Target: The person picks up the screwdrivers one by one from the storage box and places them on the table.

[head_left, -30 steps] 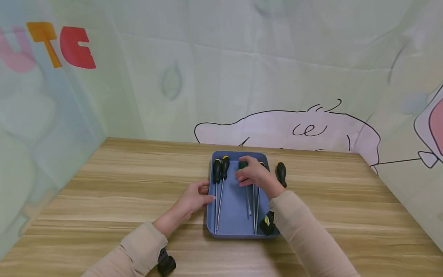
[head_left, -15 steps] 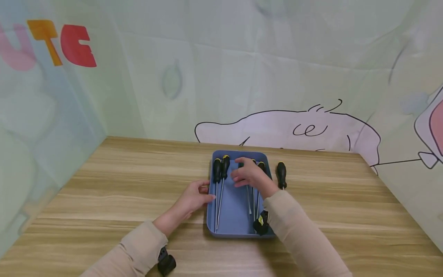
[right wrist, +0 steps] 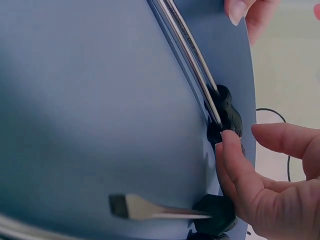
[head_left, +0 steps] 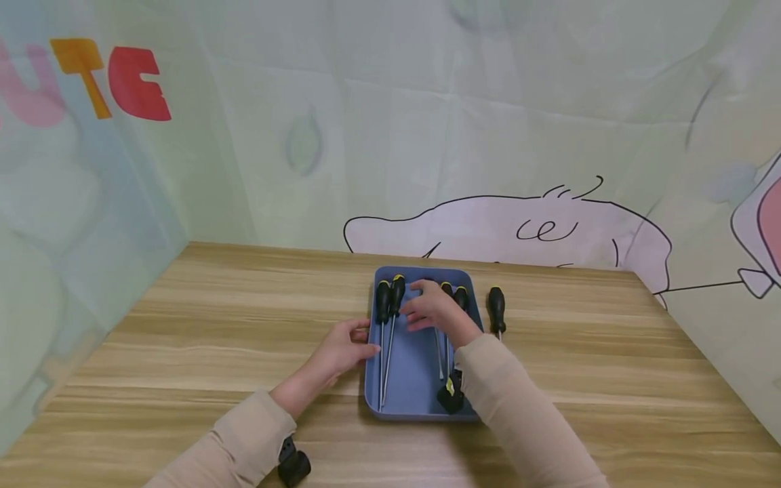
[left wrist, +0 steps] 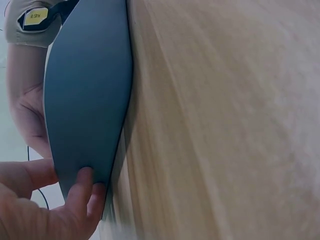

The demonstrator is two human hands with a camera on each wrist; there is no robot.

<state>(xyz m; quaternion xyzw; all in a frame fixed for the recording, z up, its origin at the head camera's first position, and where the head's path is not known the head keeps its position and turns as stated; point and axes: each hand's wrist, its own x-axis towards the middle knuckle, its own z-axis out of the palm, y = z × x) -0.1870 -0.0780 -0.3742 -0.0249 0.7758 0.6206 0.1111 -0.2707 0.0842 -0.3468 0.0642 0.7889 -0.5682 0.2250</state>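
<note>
Fingers (right wrist: 241,172): right hand (head_left: 441,310) is reaching over the tray (head_left: 411,379), thumb apart from the rest, nothing pinched as far as the right wrist view goes. Tips are right up by the left pair's handles; can't tell if they touch.

Left pair (head_left: 397,295): two drivers lying side by side inside the tray along its left wall, so just left of the right fingertips. Long axes run roughly front to back, handles at the far end, shafts toward the person. Right hand is the nearer one for those handles; the other is down by the shafts.

Flat driver (right wrist: 137,206): mid-tray, handle pretty much hidden under the right hand from the head view. Wrist view puts the handle just beside the fingers, and it doesn't look gripped.

Left hand (head_left: 342,349): clamped on the tray's left wall, thumb over the rim, fingers pressed on the outside.

Right pair (head_left: 461,298): two more drivers toward the right wall, handles at the far end too, shafts partly behind the sleeve (head_left: 525,407).

Stray driver (head_left: 497,310): on the table (head_left: 244,298), outside the tray's right wall, lower shaft out of sight.
</note>
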